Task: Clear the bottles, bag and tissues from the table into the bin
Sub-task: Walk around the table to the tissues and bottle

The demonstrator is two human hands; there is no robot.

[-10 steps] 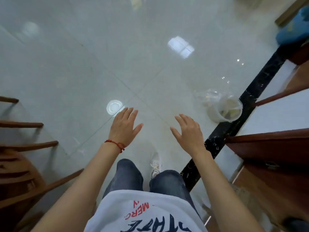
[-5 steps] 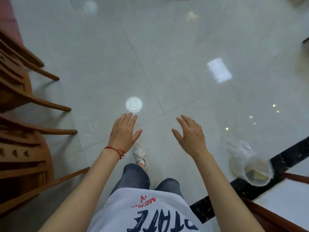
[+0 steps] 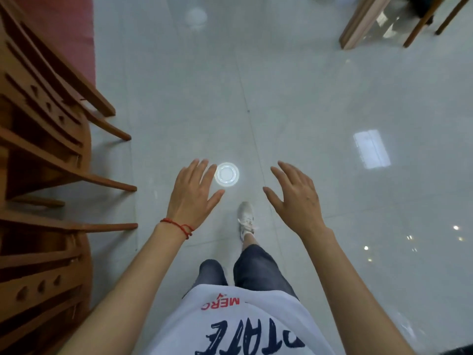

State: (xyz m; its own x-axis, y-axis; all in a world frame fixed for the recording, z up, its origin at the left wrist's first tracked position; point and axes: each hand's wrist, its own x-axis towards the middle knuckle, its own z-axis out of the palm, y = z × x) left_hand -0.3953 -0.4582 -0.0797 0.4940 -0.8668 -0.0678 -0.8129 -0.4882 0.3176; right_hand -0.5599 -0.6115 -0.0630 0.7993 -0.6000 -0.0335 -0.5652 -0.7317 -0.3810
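Both hands hover palm-down over the grey floor (image 3: 307,85), the left hand (image 3: 190,196) and right hand (image 3: 297,198) with fingers spread, holding nothing. No bottle, bag, tissue or bin in view. Wooden chairs (image 3: 46,139) at 9 o'clock.

chairs (image 3: 43,155) left, shoe (image 3: 245,217) between hands

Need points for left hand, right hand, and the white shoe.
left hand (image 3: 190,194), head view, on the back of the hand
right hand (image 3: 298,201), head view, on the back of the hand
white shoe (image 3: 246,218), head view, on the laces
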